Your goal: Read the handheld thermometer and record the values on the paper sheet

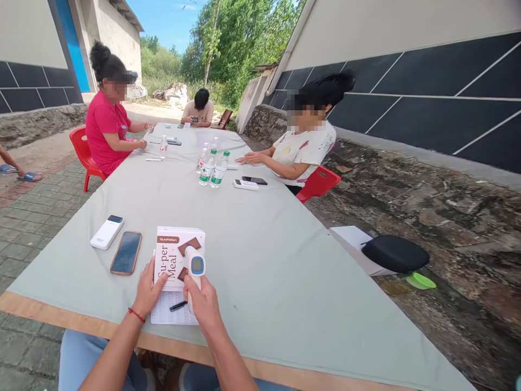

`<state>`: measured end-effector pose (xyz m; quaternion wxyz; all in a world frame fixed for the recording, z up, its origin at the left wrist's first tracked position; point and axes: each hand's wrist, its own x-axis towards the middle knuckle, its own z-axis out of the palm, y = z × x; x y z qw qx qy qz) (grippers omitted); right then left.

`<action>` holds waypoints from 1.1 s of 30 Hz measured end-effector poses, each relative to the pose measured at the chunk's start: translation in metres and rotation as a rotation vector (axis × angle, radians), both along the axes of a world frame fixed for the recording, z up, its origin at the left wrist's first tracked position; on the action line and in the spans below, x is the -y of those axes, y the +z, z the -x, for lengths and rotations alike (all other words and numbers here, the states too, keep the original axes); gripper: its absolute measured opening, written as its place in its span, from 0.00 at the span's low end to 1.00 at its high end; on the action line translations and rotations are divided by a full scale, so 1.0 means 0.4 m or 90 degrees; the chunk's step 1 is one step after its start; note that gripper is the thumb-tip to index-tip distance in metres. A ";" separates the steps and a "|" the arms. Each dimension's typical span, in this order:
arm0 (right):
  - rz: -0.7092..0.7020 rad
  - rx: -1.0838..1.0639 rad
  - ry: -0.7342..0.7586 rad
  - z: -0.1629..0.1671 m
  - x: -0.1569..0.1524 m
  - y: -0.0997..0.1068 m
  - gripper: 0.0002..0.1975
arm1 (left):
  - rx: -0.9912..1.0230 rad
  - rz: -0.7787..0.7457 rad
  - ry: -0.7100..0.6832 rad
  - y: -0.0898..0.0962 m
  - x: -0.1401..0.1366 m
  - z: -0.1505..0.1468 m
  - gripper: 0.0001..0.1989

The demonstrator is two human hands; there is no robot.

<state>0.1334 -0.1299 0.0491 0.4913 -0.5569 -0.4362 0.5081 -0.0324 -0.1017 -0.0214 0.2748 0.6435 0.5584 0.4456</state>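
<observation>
My left hand grips the lower left side of a white and brown box printed "NutriMotion Su-per Meal", its thumb on the front face. A white infrared thermometer with a blue-framed display is in my right hand, fingers wrapped around its handle. Its display faces me, and its head is over the right part of the box. The box covers part of a printed paper sheet. On the sheet lies a black pen, between my hands. What the display reads is too small to tell.
Left of the box lie a phone and a white power bank. Several bottles stand mid-table. People sit at the left, right and far end. A black case is off the table's right edge.
</observation>
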 end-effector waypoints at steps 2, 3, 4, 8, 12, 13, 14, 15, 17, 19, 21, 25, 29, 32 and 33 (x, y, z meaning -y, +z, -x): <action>0.004 -0.005 0.001 0.000 0.000 0.005 0.16 | 0.001 0.004 0.005 0.003 0.001 0.000 0.28; 0.009 -0.011 0.000 0.001 0.000 0.007 0.16 | 0.003 0.005 0.006 0.004 0.001 0.000 0.28; 0.013 -0.022 -0.002 0.001 0.001 0.009 0.16 | 0.005 0.004 0.008 0.006 0.002 -0.001 0.28; 0.018 -0.092 0.014 0.002 0.010 0.012 0.15 | 0.001 0.012 0.015 0.014 0.001 -0.003 0.27; 0.015 -0.180 0.035 -0.005 0.026 0.022 0.16 | -0.005 0.019 0.027 0.018 -0.002 -0.004 0.27; 0.011 -0.193 0.036 -0.008 0.030 0.028 0.16 | -0.005 0.019 0.029 0.018 -0.003 -0.004 0.27; 0.004 -0.198 0.037 -0.013 0.035 0.036 0.17 | -0.006 0.018 0.031 0.018 -0.004 -0.003 0.27; -0.002 -0.198 0.039 -0.019 0.040 0.045 0.17 | -0.006 0.017 0.032 0.018 -0.005 -0.002 0.27; -0.018 -0.193 0.046 -0.032 0.052 0.066 0.18 | -0.007 0.012 0.029 0.018 -0.008 0.000 0.26; -0.038 -0.181 0.044 -0.045 0.065 0.091 0.19 | -0.005 0.010 0.025 0.020 -0.011 0.002 0.25; -0.064 -0.165 0.038 -0.058 0.079 0.117 0.19 | -0.003 0.008 0.030 0.022 -0.013 0.003 0.25; -0.120 -0.140 0.026 -0.076 0.110 0.167 0.17 | -0.008 -0.005 0.037 0.032 -0.016 0.003 0.26; -0.145 -0.131 0.010 -0.088 0.138 0.207 0.15 | -0.016 -0.011 0.025 0.044 -0.015 0.000 0.25; -0.145 -0.119 0.008 -0.096 0.152 0.224 0.14 | -0.018 -0.009 0.024 0.044 -0.014 0.000 0.26; -0.144 -0.114 0.005 -0.099 0.155 0.227 0.14 | -0.019 -0.009 0.022 0.043 -0.014 0.001 0.26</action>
